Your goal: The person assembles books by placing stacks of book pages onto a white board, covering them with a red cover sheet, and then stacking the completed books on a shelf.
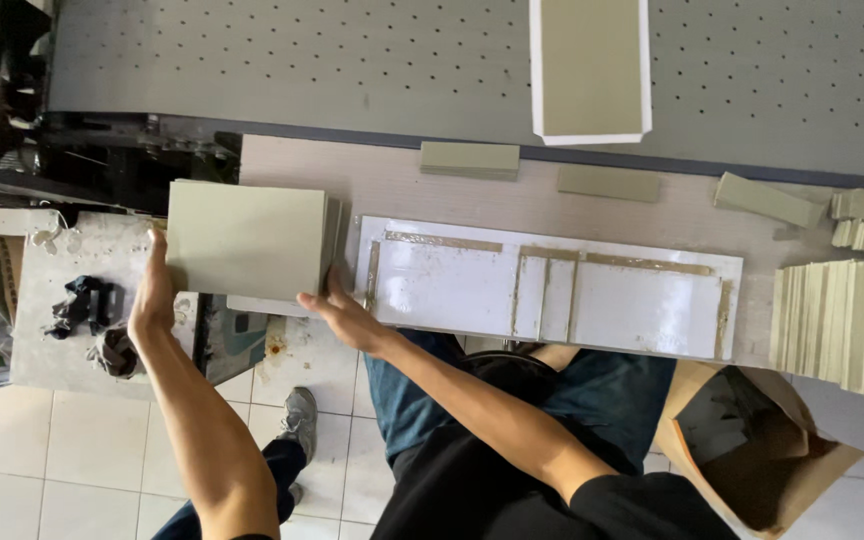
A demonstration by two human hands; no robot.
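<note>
Both hands hold a small stack of grey boards (245,240) over the left end of the bench (392,180): the left hand (152,295) grips its left edge, the right hand (347,315) its lower right corner. Beside it lies the white template (552,285), with all compartments empty. I judge the filling not started. More boards (842,325) wait at the right end.

Bare wooden bench (402,185) lies open behind the white jig plate (552,290). Stacked grey boards (842,325) block the right; loose grey strips (469,158) obstruct the rear edge.
</note>
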